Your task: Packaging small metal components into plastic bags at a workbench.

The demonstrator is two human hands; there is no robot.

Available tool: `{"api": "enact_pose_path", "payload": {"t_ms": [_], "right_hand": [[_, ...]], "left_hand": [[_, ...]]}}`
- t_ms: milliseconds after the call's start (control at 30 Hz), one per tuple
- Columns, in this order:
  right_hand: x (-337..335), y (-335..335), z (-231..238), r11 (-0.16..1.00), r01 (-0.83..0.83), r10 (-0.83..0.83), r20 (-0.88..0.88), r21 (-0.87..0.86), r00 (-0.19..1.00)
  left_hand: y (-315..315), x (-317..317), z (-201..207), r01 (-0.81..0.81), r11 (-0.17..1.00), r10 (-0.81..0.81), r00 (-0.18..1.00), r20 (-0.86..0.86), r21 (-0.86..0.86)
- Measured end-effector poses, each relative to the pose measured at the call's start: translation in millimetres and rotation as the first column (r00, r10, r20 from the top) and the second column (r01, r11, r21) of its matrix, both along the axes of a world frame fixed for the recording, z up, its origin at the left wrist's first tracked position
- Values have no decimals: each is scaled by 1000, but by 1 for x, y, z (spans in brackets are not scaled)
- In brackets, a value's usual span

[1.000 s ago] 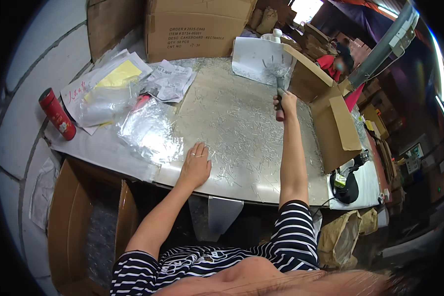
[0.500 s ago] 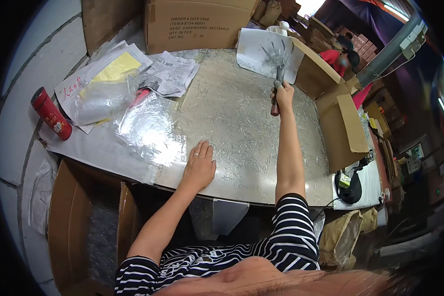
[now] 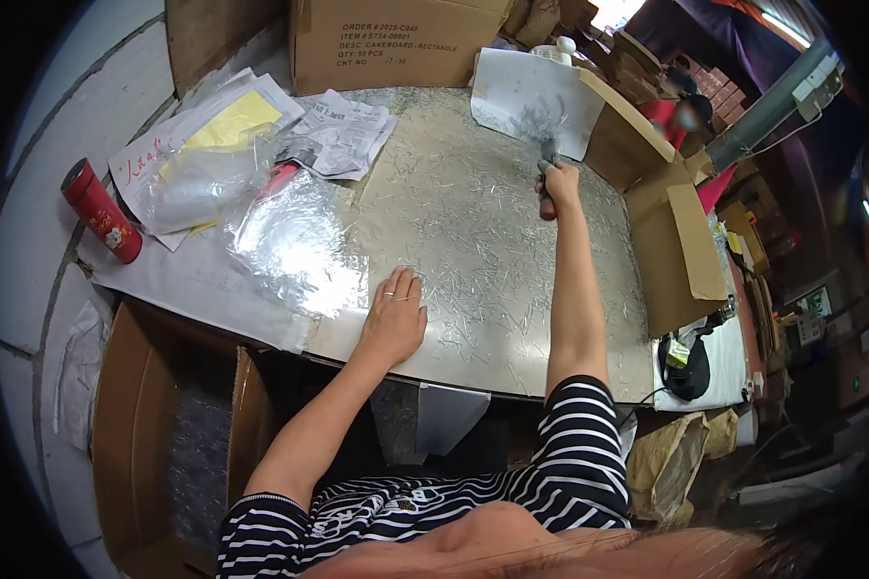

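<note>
In my right hand (image 3: 560, 180) is a small hand rake (image 3: 548, 152), gripped by its reddish-brown handle. Its metal head points away from me, toward the far edge of the table, and the fanned tines are smeared by motion. My left hand (image 3: 396, 318) lies flat near the table's front edge, palm down, a ring on one finger, holding nothing. Many thin, short, shiny pieces (image 3: 473, 251) are scattered over the tabletop (image 3: 396, 183) around both hands; whether they are metal or clear plastic I cannot tell. A white sheet (image 3: 512, 92) stands at the far edge, just beyond the rake.
Plastic bags (image 3: 290, 246) and newspapers (image 3: 343, 135) cover the left side, beside a red flask (image 3: 101, 212). Cardboard flaps (image 3: 681, 256) wall the right edge. A large carton (image 3: 386, 43) stands behind; an open carton (image 3: 145, 415) sits below left. Another person (image 3: 681, 116) is far right.
The rake's head has dipped and is more blurred, its handle swinging slightly. My left hand stays flat on the table. The whole view has shifted a little.
</note>
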State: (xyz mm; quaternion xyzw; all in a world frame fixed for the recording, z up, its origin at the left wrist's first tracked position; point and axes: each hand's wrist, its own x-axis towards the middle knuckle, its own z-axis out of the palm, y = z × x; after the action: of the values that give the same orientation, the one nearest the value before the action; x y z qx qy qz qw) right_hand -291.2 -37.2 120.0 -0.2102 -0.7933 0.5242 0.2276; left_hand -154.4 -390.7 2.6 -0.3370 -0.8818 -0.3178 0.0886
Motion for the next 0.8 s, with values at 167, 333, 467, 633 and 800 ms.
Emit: {"api": "enact_pose_path", "payload": {"t_ms": [167,333,467,633,800], "right_hand": [[-1,-8,18,999,-45,48,-111,29,993],[-19,3,1,962,-18,6,42,271,999],[-22,7,8,956,-18,4,50,292,999],[9,-15,-46,975,-212,221,162,-67,962],[18,-58,-28,984,-157,174,230,-88,958]], "left_hand": [[-3,3,-3,-9,1000,9,1000,3,2],[-4,-1,-4,5,1000,-4,1000,-8,20],[-1,-1,0,3,1000,-3,1000,-8,18],[-2,-1,-7,16,999,-16,1000,10,38],[-3,0,-1,40,999,-41,999,23,24]]}}
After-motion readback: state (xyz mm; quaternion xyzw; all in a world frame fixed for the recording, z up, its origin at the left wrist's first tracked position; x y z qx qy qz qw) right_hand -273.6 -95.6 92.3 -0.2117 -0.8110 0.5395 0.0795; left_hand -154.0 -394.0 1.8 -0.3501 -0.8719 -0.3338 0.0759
